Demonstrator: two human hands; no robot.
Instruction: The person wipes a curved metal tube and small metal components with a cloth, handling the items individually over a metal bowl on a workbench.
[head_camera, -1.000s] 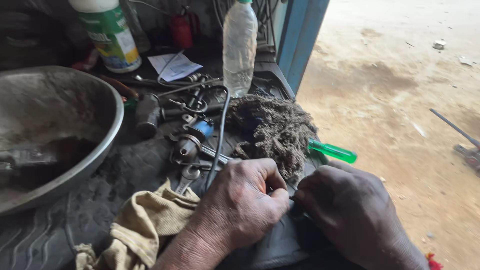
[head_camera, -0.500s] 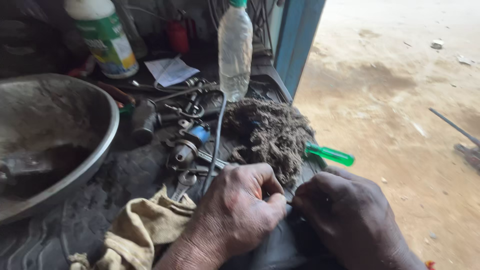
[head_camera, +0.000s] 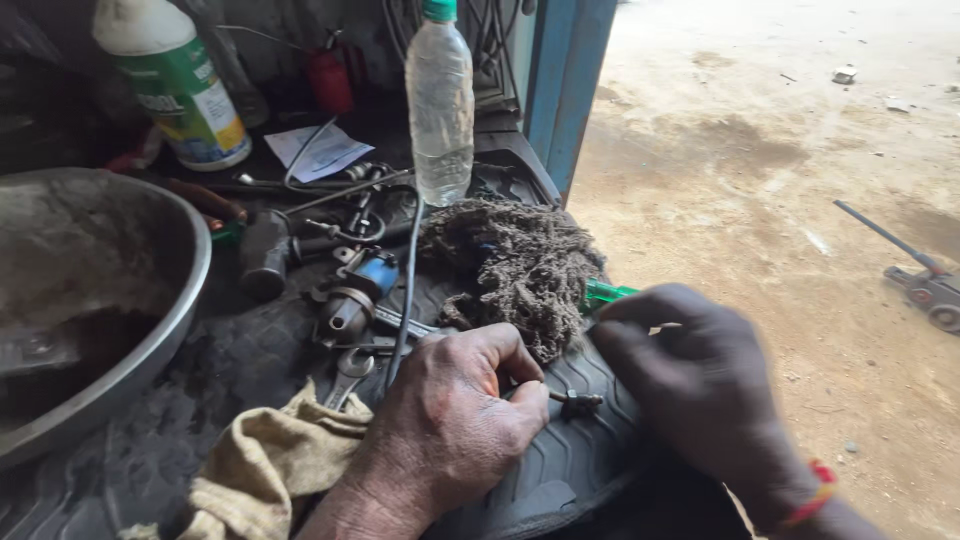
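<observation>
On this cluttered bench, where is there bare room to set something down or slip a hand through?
Bare tyre tread shows between the metal bowl, the tool pile and the yellow rag. A smaller bare strip lies by the small black part, between the left hand and right hand. Crowded: around the tools, the fibre wad and the two bottles.

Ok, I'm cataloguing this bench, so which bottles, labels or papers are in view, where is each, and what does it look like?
Labelled bottle: back left, behind the metal basin; white cylinder, green and yellow label.
Clear plastic bottle: back centre, upright, green cap, no label visible.
Paper slip: between the two bottles, lying flat, white with faint print.
</observation>
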